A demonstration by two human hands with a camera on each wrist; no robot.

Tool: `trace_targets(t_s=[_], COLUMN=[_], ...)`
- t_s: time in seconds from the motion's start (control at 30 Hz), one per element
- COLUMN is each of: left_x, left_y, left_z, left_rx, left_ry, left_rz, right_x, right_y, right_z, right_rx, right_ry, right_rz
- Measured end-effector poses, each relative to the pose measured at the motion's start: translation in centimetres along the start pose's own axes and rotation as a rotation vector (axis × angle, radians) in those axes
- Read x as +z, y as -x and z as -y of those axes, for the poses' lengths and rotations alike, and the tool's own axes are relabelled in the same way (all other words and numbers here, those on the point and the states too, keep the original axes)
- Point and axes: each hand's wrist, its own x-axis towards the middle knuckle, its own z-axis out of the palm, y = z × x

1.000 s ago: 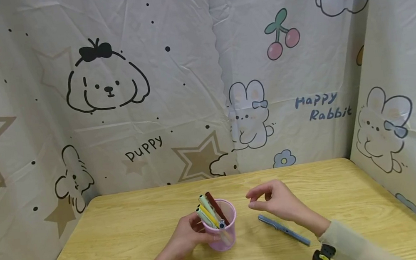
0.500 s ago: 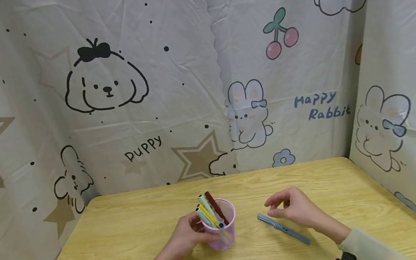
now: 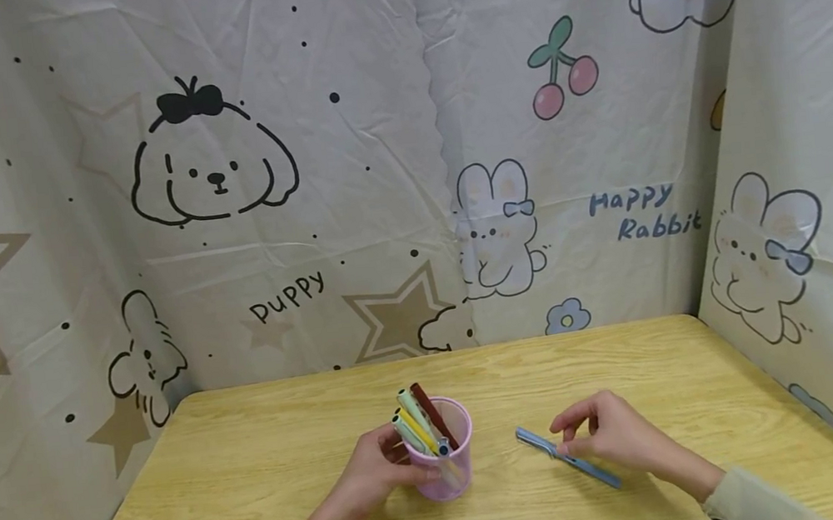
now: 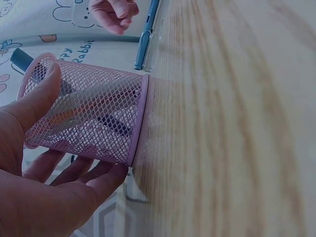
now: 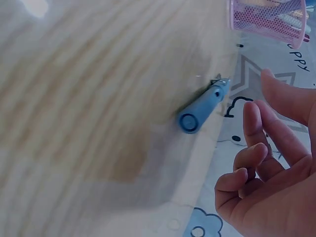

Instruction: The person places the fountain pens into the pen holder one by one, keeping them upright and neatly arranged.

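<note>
My left hand [image 3: 378, 473] grips a pink mesh pen cup [image 3: 457, 467] from its left side, thumb in front and fingers behind. The left wrist view shows the cup [image 4: 94, 106] with its base at the wooden tabletop. Several pens [image 3: 419, 425] lean in it, light green, yellow and dark red among them. A blue pen [image 3: 587, 471] with a clip lies slantwise on the table, right of the cup. Just over that pen hovers my right hand [image 3: 617, 433], thumb and fingers bent and apart. In the right wrist view a gap shows between the hand [image 5: 276, 163] and the pen [image 5: 202, 108].
The wooden table [image 3: 289, 423] has its far edge against a hanging cloth [image 3: 367, 214] printed with cartoon animals. More of this cloth [image 3: 788, 132] hangs along the right side, and also along the left.
My right hand has moved right and down from near the cup to just above the blue pen. The left hand and the cup have stayed in place.
</note>
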Motion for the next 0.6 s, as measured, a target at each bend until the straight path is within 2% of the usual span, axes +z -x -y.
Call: trace_targets(t_s=[0.37, 0.6], left_x=[0.0, 0.0], left_y=[0.0, 0.0], left_z=[0.0, 0.0], left_rx=[-0.001, -0.005], left_ry=[0.0, 0.0], left_rz=[-0.001, 0.001], right_x=[0.3, 0.4], right_y=[0.4, 0.6], right_z=[-1.1, -1.4], right_rx=[0.03, 0.046], right_ry=[-0.017, -0.018], right_rz=[0.041, 0.028])
